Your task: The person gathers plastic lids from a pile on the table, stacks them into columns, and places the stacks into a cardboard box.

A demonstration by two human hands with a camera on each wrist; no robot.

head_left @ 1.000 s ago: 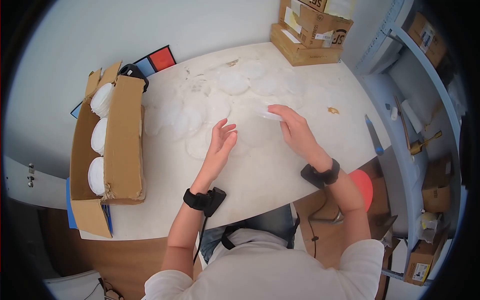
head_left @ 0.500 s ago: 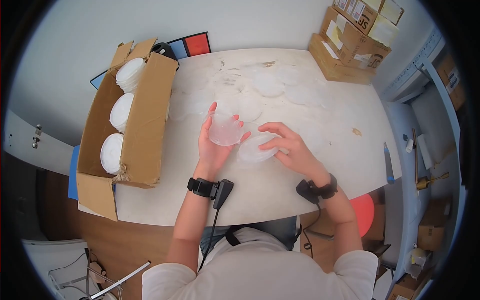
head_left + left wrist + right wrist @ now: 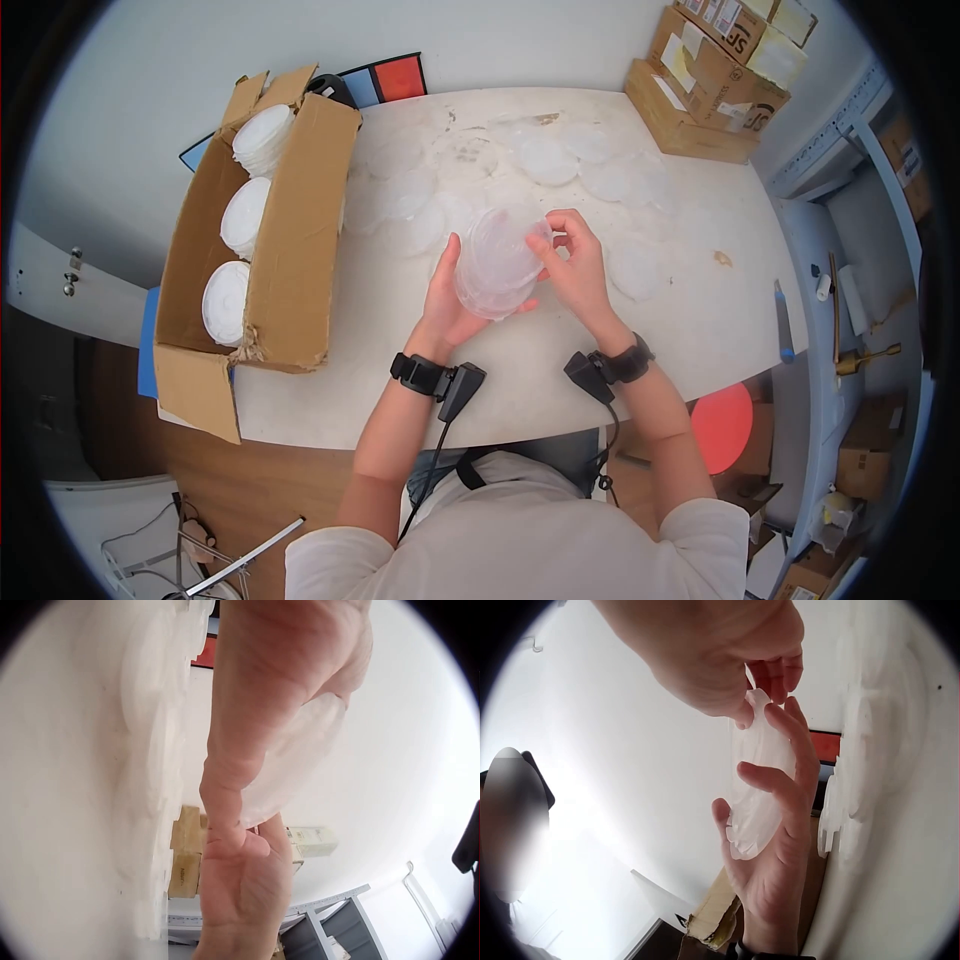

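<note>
Clear round plastic lids (image 3: 492, 285), a few overlapping in a small stack, are held up over the table in front of the body. My left hand (image 3: 447, 308) cradles them from below and the left. In the right wrist view its fingers (image 3: 769, 778) curl round the lids' sides. My right hand (image 3: 580, 268) pinches the far right edge of the upper lid between thumb and fingers. Seen from the left wrist, the lids (image 3: 292, 761) are partly hidden behind my left hand (image 3: 277, 682).
More clear lids (image 3: 545, 160) lie scattered over the white table (image 3: 400, 400). At left stands an open cardboard box (image 3: 290, 250) holding stacks of white round lids (image 3: 245, 217). Shipping boxes (image 3: 710, 90) are piled at the back right. A blue-handled tool (image 3: 784, 325) lies at the right edge.
Both hands have come together. The lids in my right hand have moved left onto the one in my left palm, and now overlap it. Earlier the left hand was empty.
</note>
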